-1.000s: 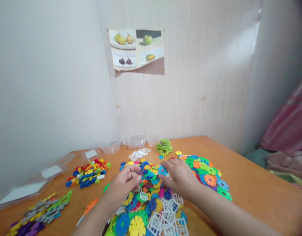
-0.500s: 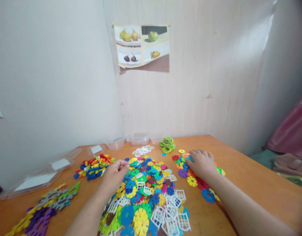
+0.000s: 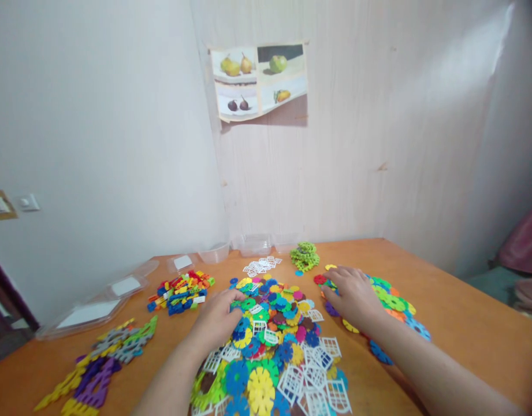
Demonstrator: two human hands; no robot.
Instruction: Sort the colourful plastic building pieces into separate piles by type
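no readable text, label or number shows anywhere.

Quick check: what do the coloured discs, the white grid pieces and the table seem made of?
The coloured discs look like moulded plastic: saturated colours, identical notched rims, slight sheen. The white grid pieces seem thin plastic too, with open lattice. The table looks like wood or wood-look laminate, orange-brown and smooth; which, I cannot tell.
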